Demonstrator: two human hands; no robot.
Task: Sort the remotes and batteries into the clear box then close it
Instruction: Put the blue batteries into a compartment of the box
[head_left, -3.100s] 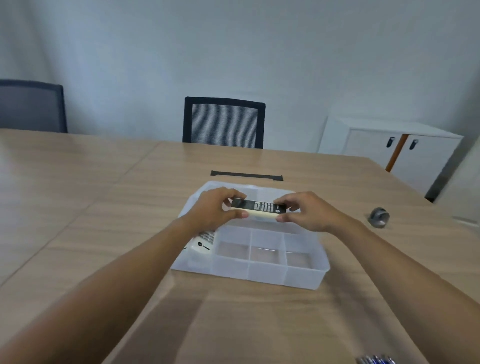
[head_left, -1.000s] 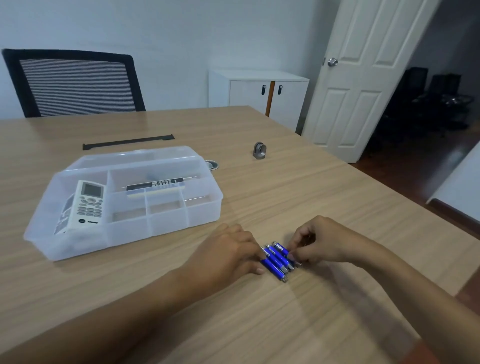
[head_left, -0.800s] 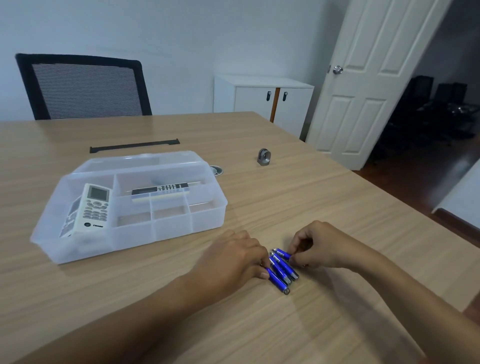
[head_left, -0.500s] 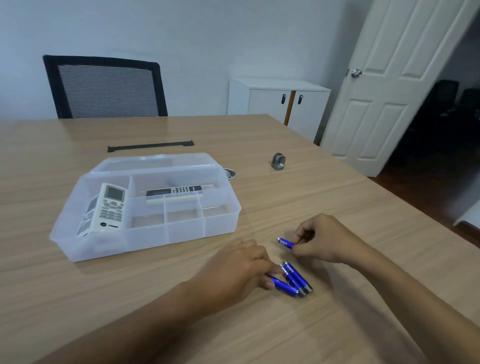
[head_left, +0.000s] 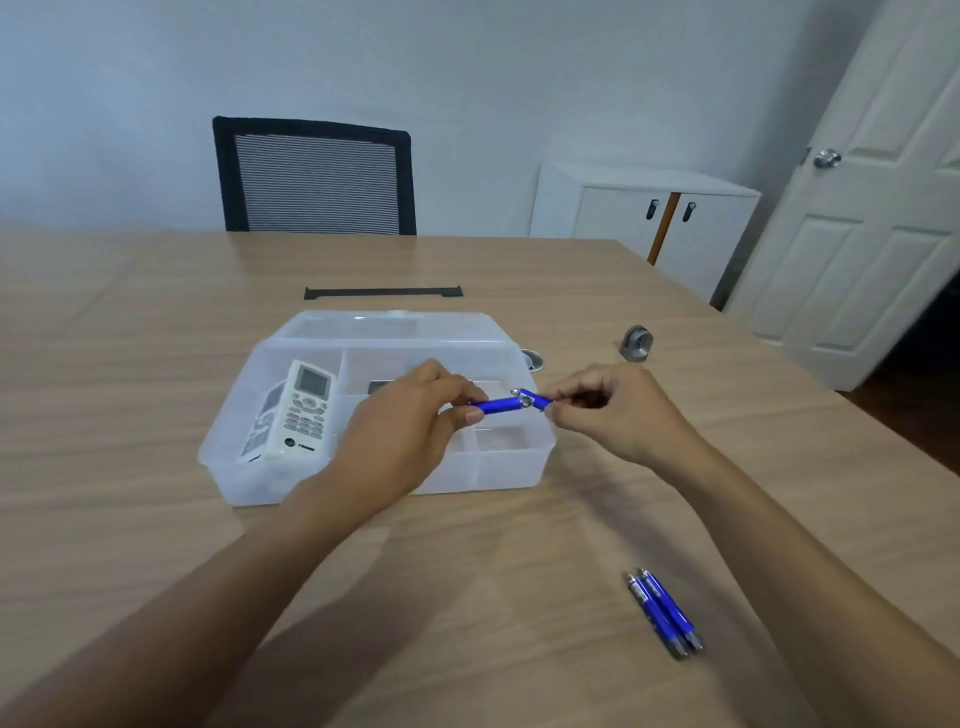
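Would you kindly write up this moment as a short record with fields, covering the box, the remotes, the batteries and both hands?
box: clear plastic divided box, lid open, on the wooden table
remotes: white remote with grey buttons leaning in the left compartment; slim dark remote in a rear compartment, mostly hidden
batteries held: blue cylindrical batteries above the box
batteries left: two more blue batteries lying together on the table, near right
left hand: pinching the held batteries
right hand: pinching their other end

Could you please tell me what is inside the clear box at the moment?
The clear box holds a white remote in its left compartment. The left hand covers most of the middle, where only a dark sliver shows. The near right compartments look empty.
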